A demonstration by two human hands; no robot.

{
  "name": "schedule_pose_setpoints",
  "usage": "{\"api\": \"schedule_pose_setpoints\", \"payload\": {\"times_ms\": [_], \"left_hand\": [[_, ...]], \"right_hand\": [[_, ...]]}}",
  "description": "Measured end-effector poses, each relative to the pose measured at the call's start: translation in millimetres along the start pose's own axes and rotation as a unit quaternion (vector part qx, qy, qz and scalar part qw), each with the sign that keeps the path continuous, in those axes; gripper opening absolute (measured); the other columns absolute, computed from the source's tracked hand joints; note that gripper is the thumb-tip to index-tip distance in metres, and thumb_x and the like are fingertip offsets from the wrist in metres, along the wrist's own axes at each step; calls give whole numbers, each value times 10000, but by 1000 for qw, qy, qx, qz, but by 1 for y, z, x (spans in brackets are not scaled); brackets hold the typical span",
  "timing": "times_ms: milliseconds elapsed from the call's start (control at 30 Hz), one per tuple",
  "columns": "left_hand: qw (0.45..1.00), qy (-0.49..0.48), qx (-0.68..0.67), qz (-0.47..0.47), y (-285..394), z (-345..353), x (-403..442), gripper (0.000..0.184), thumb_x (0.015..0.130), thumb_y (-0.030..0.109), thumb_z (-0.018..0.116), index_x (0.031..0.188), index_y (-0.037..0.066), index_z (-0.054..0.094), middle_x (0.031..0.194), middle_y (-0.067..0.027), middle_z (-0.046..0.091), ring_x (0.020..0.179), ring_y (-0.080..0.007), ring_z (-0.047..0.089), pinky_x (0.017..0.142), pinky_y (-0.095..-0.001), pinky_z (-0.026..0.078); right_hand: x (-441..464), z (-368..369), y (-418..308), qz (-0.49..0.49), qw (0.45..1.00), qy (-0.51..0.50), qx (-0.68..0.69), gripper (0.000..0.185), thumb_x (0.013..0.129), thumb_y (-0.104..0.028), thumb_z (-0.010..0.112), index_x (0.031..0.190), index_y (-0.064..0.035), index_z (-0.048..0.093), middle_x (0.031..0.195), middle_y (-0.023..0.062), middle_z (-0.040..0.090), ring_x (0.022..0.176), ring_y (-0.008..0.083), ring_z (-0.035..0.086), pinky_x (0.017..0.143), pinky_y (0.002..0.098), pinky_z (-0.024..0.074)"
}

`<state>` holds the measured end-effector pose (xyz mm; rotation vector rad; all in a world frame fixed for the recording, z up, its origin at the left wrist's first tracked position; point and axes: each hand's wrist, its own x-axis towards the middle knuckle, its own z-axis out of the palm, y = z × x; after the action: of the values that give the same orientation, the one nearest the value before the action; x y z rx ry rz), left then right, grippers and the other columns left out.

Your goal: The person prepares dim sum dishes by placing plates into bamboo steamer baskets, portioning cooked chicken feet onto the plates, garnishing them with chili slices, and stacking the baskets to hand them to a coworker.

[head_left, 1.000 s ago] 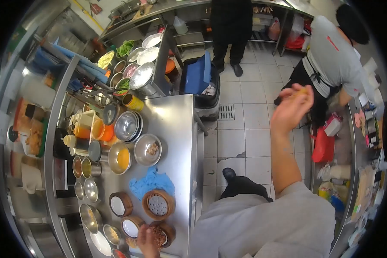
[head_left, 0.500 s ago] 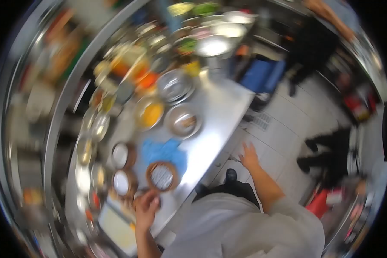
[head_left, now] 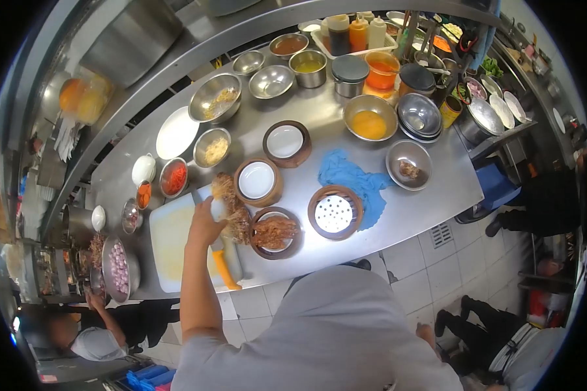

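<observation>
My left hand [head_left: 207,226] is over the right part of the white cutting board [head_left: 173,241], thumb and fingers apart. Browned, crisp-looking food [head_left: 231,208] lies beside it along the board's edge. Below the hand, a knife with a yellow handle [head_left: 224,268] rests on the board. Just right, a round brown holder [head_left: 259,251] bears a dark brown piece of cooked food [head_left: 275,233]. Two more brown holders with white dishes [head_left: 256,180] stand behind. My right hand [head_left: 426,332] hangs low at my side, largely hidden, its fingers unclear.
A brown ring with a perforated white plate [head_left: 334,214] stands near the front edge, touching a blue cloth [head_left: 352,176]. Metal bowls, including one with yellow liquid [head_left: 369,124], line the back. Co-workers stand at left [head_left: 98,339] and right [head_left: 535,345]. A steel shelf [head_left: 130,98] overhangs the table.
My view has turned toward the table and sharpened. My left hand has moved from beside the brown holders onto the cutting board. My right hand has dropped back from its outstretched position.
</observation>
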<state>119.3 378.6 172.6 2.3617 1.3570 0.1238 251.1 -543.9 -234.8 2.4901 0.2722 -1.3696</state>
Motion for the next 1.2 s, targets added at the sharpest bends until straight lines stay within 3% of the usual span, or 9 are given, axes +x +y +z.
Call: {"api": "schedule_pose_setpoints", "payload": {"times_ms": [133, 200, 367, 600, 667, 800, 1000, 1067, 1200], "left_hand": [[980, -116, 108, 124, 0, 7, 57, 1027, 733, 278, 905, 1626, 153, 413, 1695, -286, 284, 1543, -485, 333, 1223, -512, 406], [974, -135, 106, 149, -5, 21, 93, 1146, 673, 332, 933, 1656, 177, 367, 1726, -293, 207, 1576, -514, 254, 1248, -527, 376], [948, -214, 199, 126, 11, 32, 127, 1202, 536, 432, 935, 1600, 157, 449, 1682, -312, 295, 1525, -520, 339, 1222, -525, 411], [926, -222, 174, 250, -1, 46, 168, 1122, 536, 397, 941, 1531, 112, 508, 1480, -317, 521, 1279, -466, 615, 1073, -460, 544], [939, -262, 41, 219, -15, 33, 186, 872, 639, 310, 895, 1400, 53, 556, 1062, -224, 727, 1085, -411, 689, 933, -439, 603], [880, -382, -280, 43, -38, 11, 189, 644, 758, 187, 834, 1311, 10, 558, 1014, -150, 708, 942, -292, 719, 815, -397, 613], [790, -273, -549, 6, -19, 3, 160, 551, 880, 146, 821, 1321, -9, 527, 1154, -152, 660, 961, -238, 701, 777, -380, 607], [825, 42, -563, 3, 41, 17, 108, 623, 905, 250, 859, 1360, 8, 510, 1209, -147, 625, 985, -240, 688, 807, -353, 604], [958, 88, -211, 171, 37, 78, 81, 529, 977, 421, 771, 1242, -17, 637, 1215, -217, 659, 1135, -387, 634, 1034, -452, 492]], "right_hand": [[-30, -132, -102, 93, 792, 97, 596, 490, 1067, -366, 612, 1358, 27, 645, 1030, 179, 730, 929, 252, 705, 838, 391, 566], [13, -130, -128, -81, 822, 232, 514, 483, 1049, -319, 649, 1436, -33, 623, 985, 127, 721, 812, 231, 691, 710, 373, 574], [-91, -232, -236, -165, 898, 212, 350, 518, 1016, -333, 689, 1423, -18, 630, 1236, 254, 734, 1076, 372, 742, 949, 435, 578], [-125, -127, -212, -57, 936, 126, 322, 550, 1004, -427, 676, 1388, -33, 665, 1281, 255, 726, 1203, 399, 698, 1039, 449, 543], [-82, -14, -156, -17, 939, 70, 337, 561, 994, -444, 678, 1386, -42, 673, 1323, 250, 711, 1262, 407, 664, 1087, 458, 516], [-104, 56, -125, 41, 956, 5, 289, 573, 989, -453, 681, 1398, -52, 670, 1358, 235, 699, 1296, 408, 642, 1113, 462, 499], [-104, 17, -152, -28, 965, 71, 252, 588, 986, -461, 682, 1420, -65, 659, 1383, 221, 690, 1309, 412, 632, 1122, 465, 492], [-143, -103, -198, -60, 965, 56, 251, 609, 985, -452, 690, 1452, -66, 635, 1411, 234, 668, 1339, 416, 607, 1141, 467, 475], [-171, -233, -259, -135, 935, 185, 271, 577, 1007, -420, 673, 1447, -47, 630, 1406, 263, 654, 1347, 427, 590, 1149, 479, 462]]}}
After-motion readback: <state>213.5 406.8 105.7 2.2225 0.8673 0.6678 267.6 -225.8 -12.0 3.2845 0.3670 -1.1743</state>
